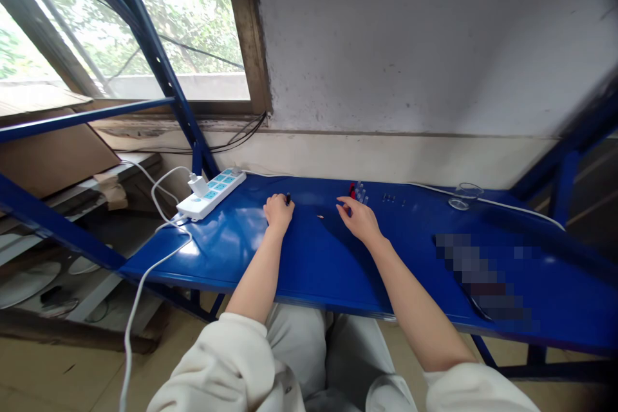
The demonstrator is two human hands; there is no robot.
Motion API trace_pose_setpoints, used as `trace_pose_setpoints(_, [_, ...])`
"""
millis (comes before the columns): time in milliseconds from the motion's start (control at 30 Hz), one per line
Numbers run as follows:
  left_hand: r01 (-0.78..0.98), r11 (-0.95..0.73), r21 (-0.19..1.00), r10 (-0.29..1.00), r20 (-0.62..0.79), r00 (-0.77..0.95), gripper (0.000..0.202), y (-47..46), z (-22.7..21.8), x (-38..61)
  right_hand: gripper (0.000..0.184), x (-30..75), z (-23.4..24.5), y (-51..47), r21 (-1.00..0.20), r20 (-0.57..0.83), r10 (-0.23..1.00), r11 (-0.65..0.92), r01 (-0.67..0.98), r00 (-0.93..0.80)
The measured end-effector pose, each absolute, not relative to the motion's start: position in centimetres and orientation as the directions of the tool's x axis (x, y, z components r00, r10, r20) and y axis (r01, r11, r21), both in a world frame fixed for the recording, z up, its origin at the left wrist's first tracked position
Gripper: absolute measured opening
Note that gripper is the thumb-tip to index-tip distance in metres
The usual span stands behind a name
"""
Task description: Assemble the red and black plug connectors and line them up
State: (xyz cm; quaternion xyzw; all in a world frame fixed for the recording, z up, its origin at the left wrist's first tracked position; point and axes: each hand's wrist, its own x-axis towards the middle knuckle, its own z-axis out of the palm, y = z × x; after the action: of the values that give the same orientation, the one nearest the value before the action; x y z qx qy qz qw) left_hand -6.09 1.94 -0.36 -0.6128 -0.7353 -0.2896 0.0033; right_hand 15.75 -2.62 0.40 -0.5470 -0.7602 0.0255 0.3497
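Note:
My left hand (279, 212) rests low over the blue tabletop (309, 264), its fingers closed around a small black object (288, 198) whose exact kind I cannot make out. To its right, my right hand (361, 219) hovers with the fingers bent and the thumb apart, and nothing shows between them. Between the hands lies a tiny light-coloured piece (320, 216). Just behind my right hand are a red item (352, 190), partly hidden by the fingers, and several small clear tubes (361, 193).
A white power strip (212, 196) with a plugged-in cable lies at the left. Several tiny parts (389, 197) sit right of the tubes. Farther right are a clear round dish (458, 204) and a blurred-out dark flat object (483, 277). Blue frame posts flank the table.

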Motion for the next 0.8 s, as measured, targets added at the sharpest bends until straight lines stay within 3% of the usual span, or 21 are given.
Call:
trace_pose_setpoints(200, [0.898,0.126,0.421,0.923,0.281,-0.261,0.013,2.5,-0.8,-6.3,0.032,16.3,0.9,-2.7,-0.43,0.559,0.828,0.332,0.84,-0.041])
trace_pose_setpoints(333, [0.889,0.145,0.435,0.925,0.26,-0.278,0.014,2.6,-0.9,-6.4,0.029,17.2,1.6,-2.7,-0.452,0.558,0.821,0.184,0.873,0.116])
trace_pose_setpoints(433, [0.878,0.16,0.452,0.926,0.24,-0.292,0.015,2.7,-0.9,-6.4,0.023,18.2,1.8,-2.6,-0.464,0.465,0.856,0.017,0.886,0.226])
trace_pose_setpoints(567, [0.857,0.193,0.478,0.927,0.197,-0.319,0.02,2.6,-0.7,-6.4,0.018,19.6,1.6,-2.2,-0.417,0.221,0.93,-0.183,0.89,0.294])
trace_pose_setpoints(667, [0.838,0.201,0.508,0.922,0.191,-0.338,0.031,2.2,-0.5,-6.4,0.018,20.3,1.1,-1.9,-0.373,0.089,0.951,-0.243,0.895,0.296])
trace_pose_setpoints(800, [0.807,0.162,0.567,0.865,0.311,-0.393,0.048,1.4,0.0,-5.7,0.023,20.4,0.5,-1.7,-0.339,0.047,0.961,-0.242,0.909,0.274])
